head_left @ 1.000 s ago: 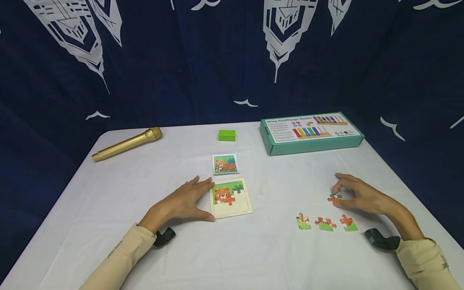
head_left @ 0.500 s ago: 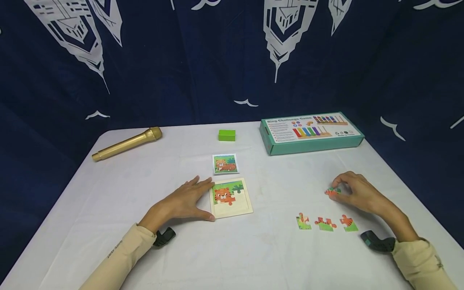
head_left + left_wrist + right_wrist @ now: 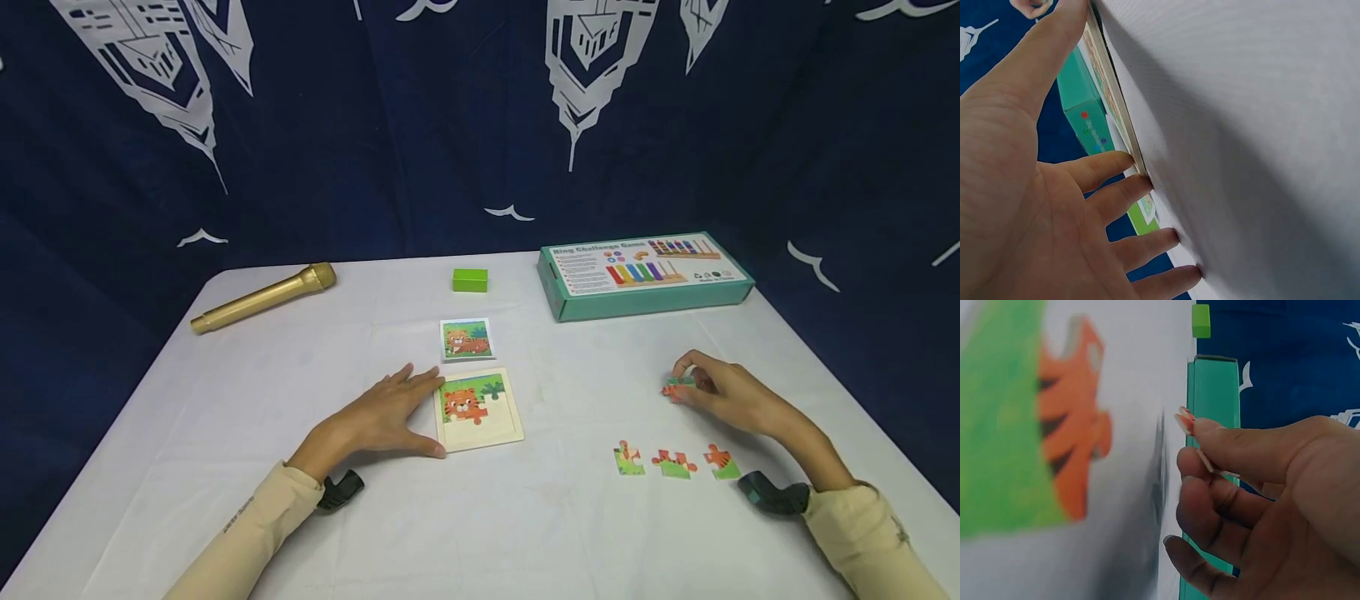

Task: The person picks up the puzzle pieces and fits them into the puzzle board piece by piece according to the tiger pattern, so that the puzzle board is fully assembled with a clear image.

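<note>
A wooden puzzle board point(image 3: 497, 429) lies mid-table, with a tiger's head and some green background filling the upper part of its frame. Along the board's left edge rests my left hand point(image 3: 378, 412), thumb and fingers spread and touching the rim. Over on the right, my right hand point(image 3: 742, 400) pinches an orange and green puzzle piece point(image 3: 670, 390) between thumb and fingers, above the cloth. Three loose puzzle pieces lie in a row nearer me: the left one point(image 3: 630, 461), the middle one point(image 3: 676, 467) and the striped one point(image 3: 722, 463), which looms large in the right wrist view.
Behind the board lies a small tiger picture card point(image 3: 467, 340), then a green block point(image 3: 470, 281). A gold microphone point(image 3: 262, 300) is at the back left. The teal game box point(image 3: 645, 279) sits at the back right, before a dark blue patterned curtain point(image 3: 450, 125).
My right hand has closed thumb and fingers on the puzzle piece, lifted it, and moved slightly left and away from me. The left hand and the board have stayed put.
</note>
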Motion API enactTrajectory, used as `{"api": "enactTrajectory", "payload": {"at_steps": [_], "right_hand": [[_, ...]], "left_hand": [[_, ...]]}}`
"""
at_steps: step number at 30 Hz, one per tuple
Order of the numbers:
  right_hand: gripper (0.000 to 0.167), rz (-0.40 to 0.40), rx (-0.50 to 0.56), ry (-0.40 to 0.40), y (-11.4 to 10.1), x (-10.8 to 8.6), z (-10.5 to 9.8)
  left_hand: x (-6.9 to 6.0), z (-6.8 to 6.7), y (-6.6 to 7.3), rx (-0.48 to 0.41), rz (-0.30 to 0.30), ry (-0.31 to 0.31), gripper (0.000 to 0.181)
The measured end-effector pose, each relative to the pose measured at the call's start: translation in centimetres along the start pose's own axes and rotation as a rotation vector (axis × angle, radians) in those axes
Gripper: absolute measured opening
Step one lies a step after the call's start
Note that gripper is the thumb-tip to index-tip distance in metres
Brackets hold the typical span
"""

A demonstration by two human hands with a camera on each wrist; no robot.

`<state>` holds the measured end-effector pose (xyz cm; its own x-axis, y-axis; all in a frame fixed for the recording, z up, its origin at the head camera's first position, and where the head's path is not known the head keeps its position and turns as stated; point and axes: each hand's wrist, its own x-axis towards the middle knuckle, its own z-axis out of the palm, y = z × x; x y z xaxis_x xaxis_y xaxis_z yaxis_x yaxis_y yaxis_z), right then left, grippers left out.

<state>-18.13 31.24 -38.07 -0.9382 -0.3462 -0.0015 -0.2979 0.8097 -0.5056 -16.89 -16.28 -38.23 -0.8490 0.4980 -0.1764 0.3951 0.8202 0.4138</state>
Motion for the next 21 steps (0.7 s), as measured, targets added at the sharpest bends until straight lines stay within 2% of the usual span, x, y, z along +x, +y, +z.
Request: {"api": "enactTrajectory", "payload": {"at_steps": [4,10,13,16,21], "right_hand": [[0.022,-0.025,0.068,-0.007,-1.0,1.0,-0.1],[0.029,-0.174,0.15,0.008,-2.9,2.8,0.2],[0.037,-0.223,0.221,-0.038,-4.0,3.9,0.5],[0.044,-0.236,0.282,-0.093,-5.2,5.0,0.9],[0.046,-0.258,0.331,-0.161,-7.3,6.7,1.8]], "left_hand": [[0.0,0.0,0.0,0.002,0.002,0.0,0.105],[0.1,0.0,-0.1,0.007,0.004,-0.001,0.105],[0.1,0.0,0.0,0.012,-0.001,-0.003,0.105],[0.1,0.0,0.0,0.016,-0.006,-0.004,0.105],[0.1,0.0,0.0,0.019,-0.002,-0.004,0.105]]}}
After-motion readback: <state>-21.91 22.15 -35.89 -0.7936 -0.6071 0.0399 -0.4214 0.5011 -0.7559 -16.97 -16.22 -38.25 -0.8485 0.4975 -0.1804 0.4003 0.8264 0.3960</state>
